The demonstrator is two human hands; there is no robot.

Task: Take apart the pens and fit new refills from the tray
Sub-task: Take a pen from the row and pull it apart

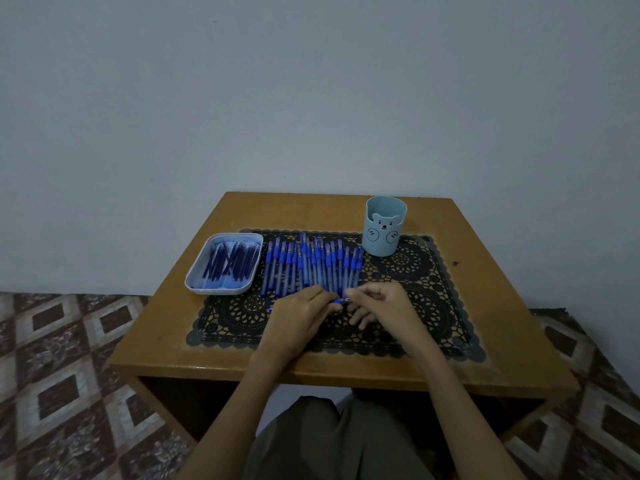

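A row of several blue capped pens [311,268] lies side by side on a black lace mat [433,306]. Left of them stands a white tray [197,271] holding several dark blue refills [232,263]. My left hand [298,317] and my right hand [381,303] meet just in front of the row. Between them they hold one blue pen [341,301] lying crosswise; the left fingers curl round its body and the right thumb and forefinger pinch its tip end. Most of that pen is hidden by the left hand.
A pale blue pen cup with a bear face [382,226] stands at the mat's back right corner. The mat lies on a small wooden table [502,306] set against a plain wall. A patterned carpet [69,375] covers the floor around it.
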